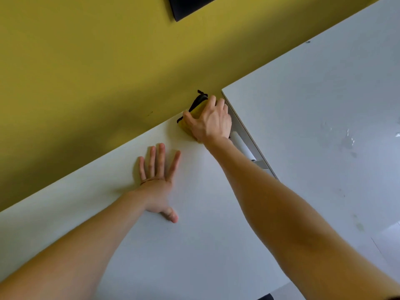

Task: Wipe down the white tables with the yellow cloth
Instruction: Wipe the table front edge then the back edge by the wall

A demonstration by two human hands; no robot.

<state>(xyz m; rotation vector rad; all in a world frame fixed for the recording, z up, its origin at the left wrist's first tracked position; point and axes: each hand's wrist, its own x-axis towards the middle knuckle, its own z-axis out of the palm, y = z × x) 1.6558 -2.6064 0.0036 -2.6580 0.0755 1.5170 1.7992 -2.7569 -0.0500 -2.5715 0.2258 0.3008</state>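
My right hand presses the yellow cloth with black trim onto the far right corner of the nearer white table, right against the wall. Most of the cloth is hidden under the hand. My left hand lies flat on the same table with its fingers spread, a little nearer and to the left of the cloth. A second white table stands to the right, with wet streaks on its surface.
A yellow wall runs along the far edge of both tables. A dark object hangs on it at the top. A narrow gap with a white tube and grey frame separates the two tables.
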